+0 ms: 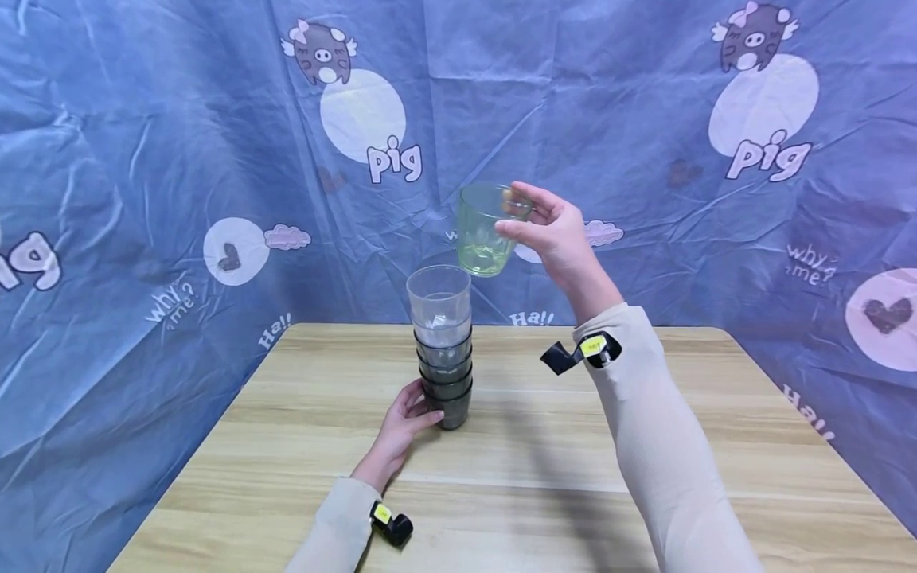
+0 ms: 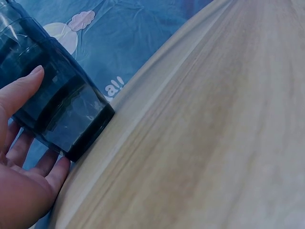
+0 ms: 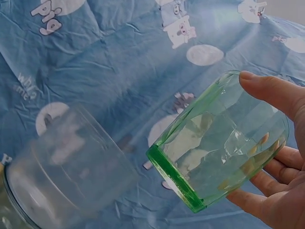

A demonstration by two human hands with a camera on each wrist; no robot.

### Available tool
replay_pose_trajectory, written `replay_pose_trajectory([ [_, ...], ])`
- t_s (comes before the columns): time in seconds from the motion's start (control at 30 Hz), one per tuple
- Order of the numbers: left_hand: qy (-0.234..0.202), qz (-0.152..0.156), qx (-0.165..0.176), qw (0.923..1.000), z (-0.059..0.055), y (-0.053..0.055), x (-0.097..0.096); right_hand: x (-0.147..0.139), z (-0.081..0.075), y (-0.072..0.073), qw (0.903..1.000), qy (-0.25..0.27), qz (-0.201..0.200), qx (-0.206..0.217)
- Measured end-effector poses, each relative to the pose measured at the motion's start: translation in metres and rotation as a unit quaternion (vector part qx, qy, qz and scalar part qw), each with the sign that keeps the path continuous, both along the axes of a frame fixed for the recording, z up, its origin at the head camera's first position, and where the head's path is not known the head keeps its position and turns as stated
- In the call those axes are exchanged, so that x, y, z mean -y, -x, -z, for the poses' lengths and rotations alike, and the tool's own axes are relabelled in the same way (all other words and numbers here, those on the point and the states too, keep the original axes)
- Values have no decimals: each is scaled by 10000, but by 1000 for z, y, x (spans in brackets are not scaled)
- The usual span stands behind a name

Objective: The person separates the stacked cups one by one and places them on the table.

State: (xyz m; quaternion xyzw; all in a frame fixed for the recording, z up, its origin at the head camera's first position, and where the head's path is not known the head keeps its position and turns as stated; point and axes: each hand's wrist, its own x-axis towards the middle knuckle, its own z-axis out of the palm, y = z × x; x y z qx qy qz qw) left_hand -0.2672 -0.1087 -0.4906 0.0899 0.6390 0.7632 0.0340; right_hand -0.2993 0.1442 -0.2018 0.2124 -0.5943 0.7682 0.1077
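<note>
A stack of nested cups stands upright on the wooden table, clear cups (image 1: pixel 438 298) at the top and dark grey cups (image 1: pixel 453 410) below. My left hand (image 1: pixel 403 426) holds the lowest dark cup (image 2: pixel 71 119), thumb on the near side and fingers around the other. Up in the air, my right hand (image 1: pixel 552 231) grips a transparent green cup (image 1: pixel 487 231) near its rim. That green cup (image 3: pixel 219 143) hangs mouth up, slightly right of the stack's top and above it, apart from the clear cup (image 3: pixel 71 162). Inside it, nothing is seen.
The wooden table (image 1: pixel 286 461) ends at a far edge just behind the stack. A blue patterned cloth (image 1: pixel 487 95) hangs behind and along both sides. Each sleeve carries a black strap device, one on the right wrist (image 1: pixel 602 348), one on the left (image 1: pixel 392 524).
</note>
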Motion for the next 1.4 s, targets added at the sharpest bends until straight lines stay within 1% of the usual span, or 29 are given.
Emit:
replay_pose_trajectory([
  [0.23, -67, -6, 30, 10000, 0, 1, 1, -24, 0, 3, 9996, 260, 119, 18],
  [0.33, -55, 4, 17, 10000, 0, 1, 1, -35, 0, 5, 9989, 431, 182, 77],
  [0.4, -89, 2, 66, 9999, -1, 0, 1, -42, 0, 6, 9981, 534, 266, 148],
  [0.5, -62, 8, 73, 10000, -1, 0, 1, -55, 0, 8, 9967, 611, 481, 238],
  [0.6, -71, -6, 104, 9999, -2, 0, 1, -68, 2, 8, 9952, 568, 736, 302],
  [0.77, -72, -10, 120, 9999, -3, -1, 1, -89, 7, 10, 9919, 302, 1172, 376],
  [0.97, -91, 5, 134, 9999, -3, 0, 1, -113, 14, 13, 9860, 127, 1591, 487],
  [1.1, -90, -7, 146, 9999, -3, 0, 2, -127, 19, 15, 9821, 185, 1800, 524],
  [1.23, -117, 15, 137, 9998, -3, 0, 2, -140, 25, 16, 9787, 513, 1907, 564],
  [1.4, -197, 51, 129, 9997, -3, 0, 2, -158, 35, 18, 9719, 573, 2129, 826],
])
